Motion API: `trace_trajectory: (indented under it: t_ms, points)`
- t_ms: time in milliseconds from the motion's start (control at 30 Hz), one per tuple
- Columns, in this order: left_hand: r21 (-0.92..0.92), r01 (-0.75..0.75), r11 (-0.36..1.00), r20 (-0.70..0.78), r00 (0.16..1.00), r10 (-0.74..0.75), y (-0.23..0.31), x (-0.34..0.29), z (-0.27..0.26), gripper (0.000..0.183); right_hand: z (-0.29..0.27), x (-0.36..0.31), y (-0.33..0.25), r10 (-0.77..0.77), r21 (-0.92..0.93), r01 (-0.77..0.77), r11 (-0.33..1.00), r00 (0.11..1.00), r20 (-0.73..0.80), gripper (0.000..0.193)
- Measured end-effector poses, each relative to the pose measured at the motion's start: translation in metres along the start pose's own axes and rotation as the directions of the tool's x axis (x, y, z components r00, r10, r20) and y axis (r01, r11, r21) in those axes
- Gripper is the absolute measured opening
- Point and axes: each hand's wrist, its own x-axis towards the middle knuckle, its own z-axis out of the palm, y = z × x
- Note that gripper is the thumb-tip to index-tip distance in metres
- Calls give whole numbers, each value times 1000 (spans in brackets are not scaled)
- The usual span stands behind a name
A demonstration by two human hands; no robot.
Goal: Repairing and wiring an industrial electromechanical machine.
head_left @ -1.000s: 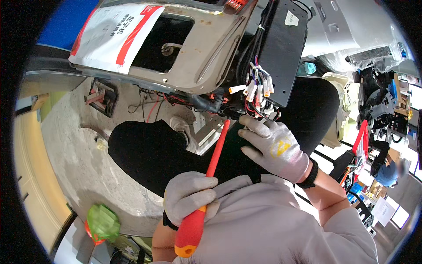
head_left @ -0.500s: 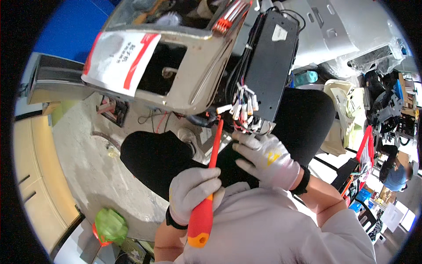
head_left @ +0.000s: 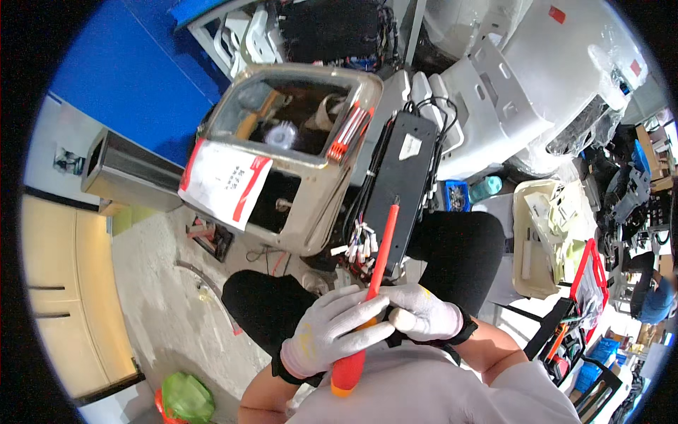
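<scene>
A large screwdriver (head_left: 385,247) with an orange-red shaft and a red and yellow handle points up and away in front of my body. My left hand (head_left: 332,332), in a white glove, is closed round it where shaft meets handle. My right hand (head_left: 427,316), gloved too, has its fingers bent in against the shaft, by the left fingertips; part of its grip is hidden. Beyond them, a long black metal box (head_left: 402,166) leans by my right knee, with black cables along its side. A bunch of white connectors (head_left: 361,244) hangs at its near end.
A beige plastic housing (head_left: 311,212) with a clear window stands left of the box, a white and red sheet (head_left: 226,184) on it. White panels (head_left: 494,99) lie behind. At right are a cream bin (head_left: 526,279), a teal bottle (head_left: 486,189) and a blue tray (head_left: 456,205).
The view has shifted, showing more beyond the housing. My right hand has left the connectors and come to the screwdriver. The screwdriver, still in my left hand, now tilts further right, its tip before the box.
</scene>
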Motion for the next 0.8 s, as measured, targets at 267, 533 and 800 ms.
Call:
trace_trajectory:
  t_ms: [267, 533, 800]
  points:
    - [240, 54, 969, 94, 992, -78, 9, 33, 26, 40, -14, -22, -24, 217, -249, -243, 938, 968, -127, 58]
    - [156, 111, 981, -33, 994, -108, 14, 40, 41, 46, -7, -59, -24, 45, 44, -23, 999, 806, -590, 38]
    - [25, 225, 974, -137, 966, -220, 10, -5, 29, 29, -152, -314, -51, -553, -237, -815, 529, -119, -825, 36]
